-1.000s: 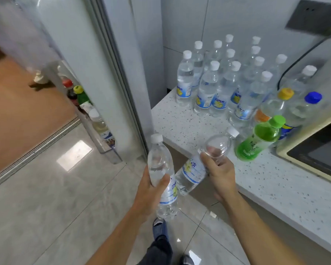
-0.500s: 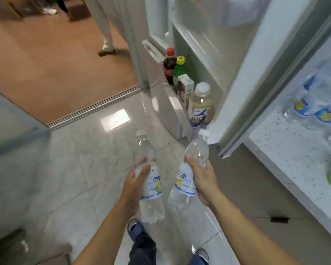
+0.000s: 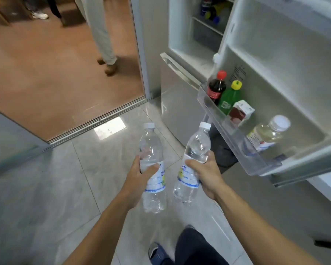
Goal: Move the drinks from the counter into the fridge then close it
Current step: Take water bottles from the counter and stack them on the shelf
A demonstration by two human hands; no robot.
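Each hand, left (image 3: 139, 174) and right (image 3: 206, 172), closes its grip around an upright clear plastic water bottle (image 3: 152, 167), the right-hand bottle (image 3: 193, 161) nearer the clear plastic door shelf (image 3: 237, 138), up to its right

A person in pale trousers (image 3: 100, 33) is standing on the brown floor (image 3: 46, 73) beyond the metal threshold track (image 3: 96, 117). Another pair of legs with a white shoe (image 3: 39, 15) is showing at the top left corner. Grey marble tiles (image 3: 46, 188) are reflecting a bright light patch (image 3: 110, 128).

Fridge shelf bottles (image 3: 211, 11) — blurred, cut off
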